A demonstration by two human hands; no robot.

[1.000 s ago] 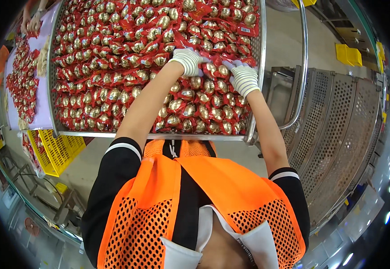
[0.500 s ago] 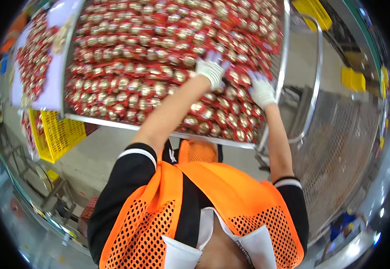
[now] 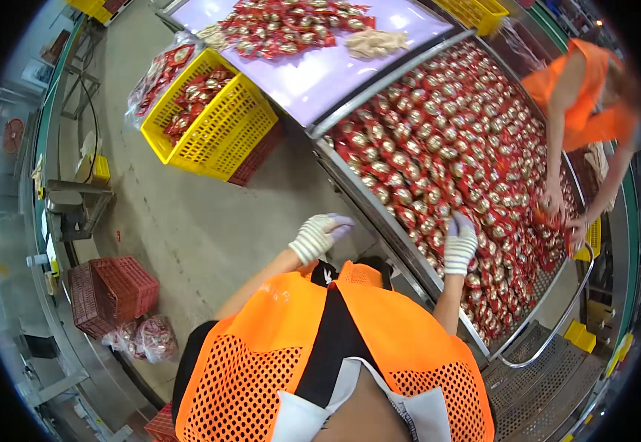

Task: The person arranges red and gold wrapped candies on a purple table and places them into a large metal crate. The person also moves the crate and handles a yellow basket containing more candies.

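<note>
My left hand [image 3: 320, 236], in a striped glove with lilac fingertips, hangs in the air above the floor, left of a metal-framed cart. Its fingers are stretched out and hold nothing. On the cart [image 3: 371, 213] lies a wide layer of small red-and-gold wrapped packets [image 3: 438, 151]. In the same kind of glove, my right hand [image 3: 460, 245] rests on the packets near the cart's close edge. Its fingers lie extended and no packet shows in its grip. Across the cart, another person's bare hands [image 3: 554, 200] are among the packets.
A lilac-topped table [image 3: 302, 88] adjoins the cart, bearing more packets and a beige glove [image 3: 376, 44]. Beside it stands a yellow crate [image 3: 221, 136] of packets. Dark red crates [image 3: 114, 295] and filled clear bags [image 3: 156, 339] are at left. A curved metal handle [image 3: 567, 324] juts from the cart.
My view has swung left, so the cart now lies to the right. My left hand has lifted off the packets and away from the cart. Another person has come into view.
</note>
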